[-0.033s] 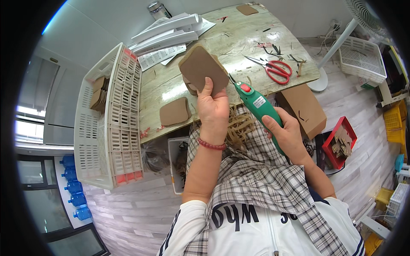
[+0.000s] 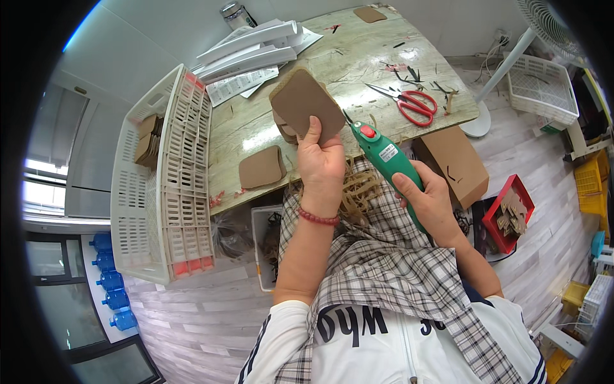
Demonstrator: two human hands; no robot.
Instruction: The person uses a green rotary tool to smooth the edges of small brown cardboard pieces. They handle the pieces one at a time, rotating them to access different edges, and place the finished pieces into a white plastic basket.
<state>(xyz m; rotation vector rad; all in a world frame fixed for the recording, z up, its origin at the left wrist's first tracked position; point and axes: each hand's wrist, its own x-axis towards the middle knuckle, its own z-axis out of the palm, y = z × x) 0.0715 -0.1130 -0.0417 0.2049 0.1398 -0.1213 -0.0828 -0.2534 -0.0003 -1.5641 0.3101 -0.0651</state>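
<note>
My left hand [image 2: 321, 163] grips a flat brown piece with rounded corners [image 2: 306, 97], thumb on its face and fingers hidden behind. It is raised over the table's near edge. Closed around green electric scissors [image 2: 391, 159] with a red button, my right hand [image 2: 428, 197] points their dark tip up and left. That tip is close by the piece's right edge; whether they touch I cannot tell. Beneath the held piece, other brown pieces partly show on the table. One more brown piece [image 2: 261, 168] lies left of my left wrist. Tan trimmed strips [image 2: 359, 192] rest on my checked apron.
Red-handled scissors [image 2: 416, 107] and dark scraps lie on the marbled table [image 2: 348, 48]. Papers [image 2: 249, 54] are piled at its far left. A white plastic crate [image 2: 185, 173] stands left; a cardboard box [image 2: 457, 163], a red tray [image 2: 505, 214] and a fan [image 2: 553, 25] are right.
My left hand and the brown piece have shifted very slightly to the right. The electric scissors and my right hand look the same.
</note>
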